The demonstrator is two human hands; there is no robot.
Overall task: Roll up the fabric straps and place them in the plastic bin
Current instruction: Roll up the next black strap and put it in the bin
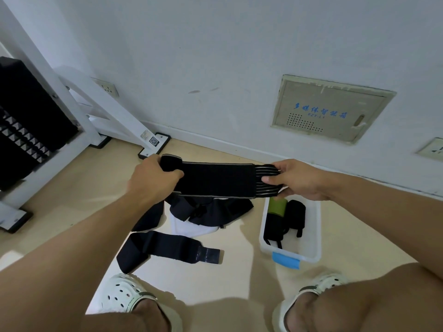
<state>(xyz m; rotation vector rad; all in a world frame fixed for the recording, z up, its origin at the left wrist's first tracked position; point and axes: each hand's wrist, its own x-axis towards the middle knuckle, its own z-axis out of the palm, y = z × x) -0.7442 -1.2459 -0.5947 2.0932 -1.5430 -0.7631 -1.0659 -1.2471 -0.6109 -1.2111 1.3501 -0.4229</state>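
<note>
Fingers (275, 180) of both hands pinching black strap (215, 179), long axis left-right (level, taut)

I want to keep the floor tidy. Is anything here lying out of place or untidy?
Yes. A black strap lies unrolled and twisted on the floor, and a dark fabric pile sits crumpled beside the plastic bin, not inside it.

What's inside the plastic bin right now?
The bin holds a green roll and black rolled straps. The right hand covers its far end.
</note>
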